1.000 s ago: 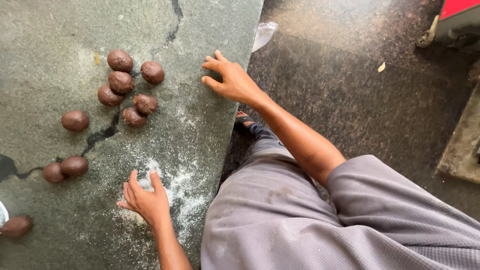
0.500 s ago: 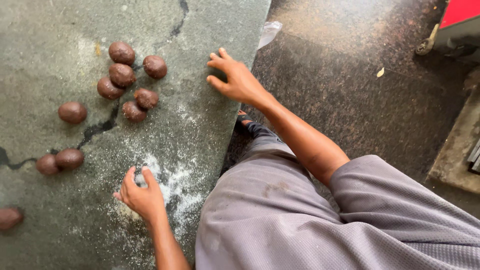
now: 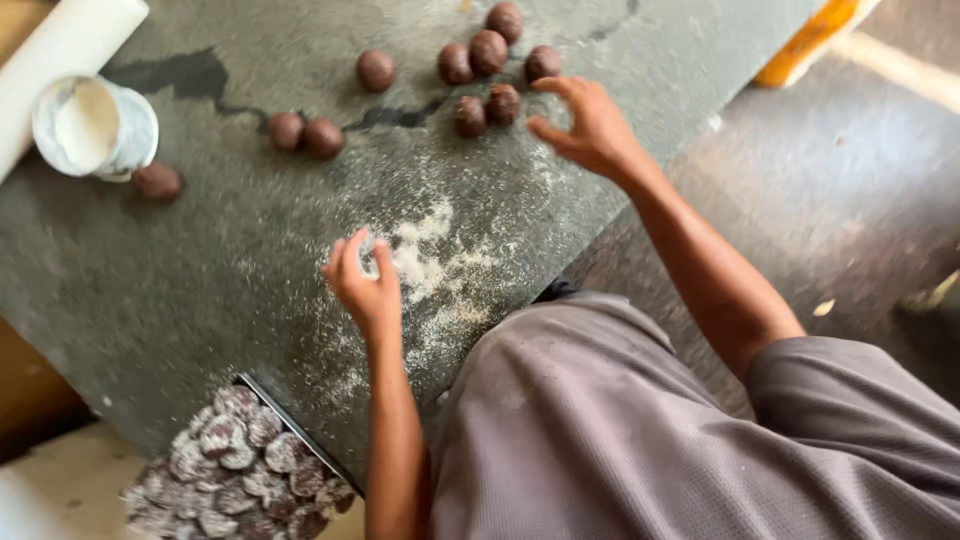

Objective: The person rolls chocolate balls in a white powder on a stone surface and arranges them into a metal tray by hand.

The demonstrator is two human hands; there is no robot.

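Note:
Several round brown dough balls point(image 3: 488, 52) lie on a grey stone slab point(image 3: 200, 260). My right hand point(image 3: 590, 125) hovers with spread fingers just right of the nearest balls point(image 3: 503, 104), holding nothing. My left hand point(image 3: 365, 285) rests with fingers apart at a patch of white flour point(image 3: 420, 255) scattered on the slab. Two more balls point(image 3: 305, 135) lie to the left, one point(image 3: 376, 70) further back, and a single ball point(image 3: 158, 182) sits beside a white cup.
A white cup of flour point(image 3: 95, 125) and a white roll point(image 3: 65, 45) stand at the slab's far left. A tray of flour-dusted brown balls point(image 3: 240, 465) sits below the slab's near edge. My grey-clothed lap point(image 3: 620, 430) fills the lower right, with dark floor point(image 3: 850, 200) beyond.
The view has swung, bringing the cup and tray into sight. My right hand moved from the slab's edge toward the cluster of balls. My left hand stays at the flour.

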